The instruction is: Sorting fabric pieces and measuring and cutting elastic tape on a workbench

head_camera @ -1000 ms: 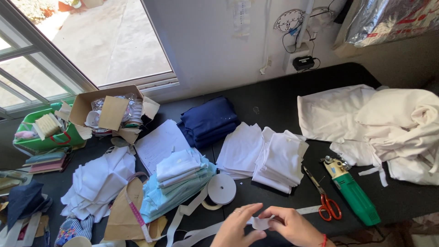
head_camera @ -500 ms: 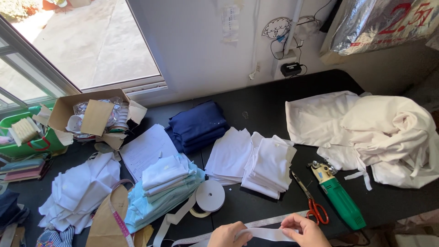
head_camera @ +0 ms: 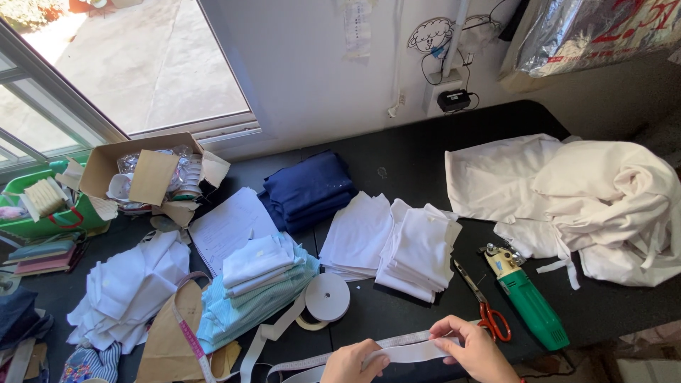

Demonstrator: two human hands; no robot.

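Pinching a white elastic strip [head_camera: 415, 350] flat along a measuring tape [head_camera: 312, 360] at the near table edge; left hand [head_camera: 355, 363] and right hand [head_camera: 474, 349] both closed on it, fingers together. Measuring seemingly under way, no cut visible yet; red-handled scissors [head_camera: 482, 303] idle just beside the right hand; roll of white band [head_camera: 326, 298] near, partly unwound.
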